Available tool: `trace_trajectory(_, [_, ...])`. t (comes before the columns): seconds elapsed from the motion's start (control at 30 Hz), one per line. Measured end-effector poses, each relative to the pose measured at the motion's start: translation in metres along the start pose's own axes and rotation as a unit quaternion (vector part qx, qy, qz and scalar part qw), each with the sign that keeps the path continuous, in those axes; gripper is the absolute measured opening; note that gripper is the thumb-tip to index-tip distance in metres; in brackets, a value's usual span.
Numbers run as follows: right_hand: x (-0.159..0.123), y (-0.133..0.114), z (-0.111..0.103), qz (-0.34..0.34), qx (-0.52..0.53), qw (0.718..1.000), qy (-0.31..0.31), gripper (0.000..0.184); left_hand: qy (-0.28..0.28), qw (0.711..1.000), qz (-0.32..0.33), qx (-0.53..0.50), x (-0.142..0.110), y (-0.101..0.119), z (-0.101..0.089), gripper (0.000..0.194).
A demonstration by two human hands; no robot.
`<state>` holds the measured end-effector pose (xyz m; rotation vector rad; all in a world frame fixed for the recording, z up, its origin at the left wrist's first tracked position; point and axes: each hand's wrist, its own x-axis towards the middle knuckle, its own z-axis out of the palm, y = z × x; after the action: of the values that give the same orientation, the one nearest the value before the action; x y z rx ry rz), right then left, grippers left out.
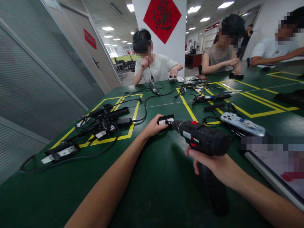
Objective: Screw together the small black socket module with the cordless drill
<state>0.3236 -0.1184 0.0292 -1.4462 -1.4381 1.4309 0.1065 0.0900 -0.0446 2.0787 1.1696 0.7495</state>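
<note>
Black case (168, 116): on desk (154, 186), left hand's (155, 127) fingers clamped on it. Drill (204, 136): right of case, right hand's (215, 163) fingers around grip. Step, apparently: drill alignment; next calls for steady case, straight approach.

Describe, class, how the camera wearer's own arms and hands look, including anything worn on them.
Both the left forearm and right forearm are bare as far as they show, with no sleeve in view. The left hand and right hand are ungloved. No watch or bracelet shows.
</note>
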Motion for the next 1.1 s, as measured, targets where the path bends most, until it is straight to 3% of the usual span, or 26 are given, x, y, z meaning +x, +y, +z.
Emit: trace_trajectory(1.1, [-0.0005,-0.0013,0.0014,0.023,-0.002,1.000,0.010,0.028,0.000,1.000,0.003,0.001,-0.0001,-0.0009,-0.0001,0.046])
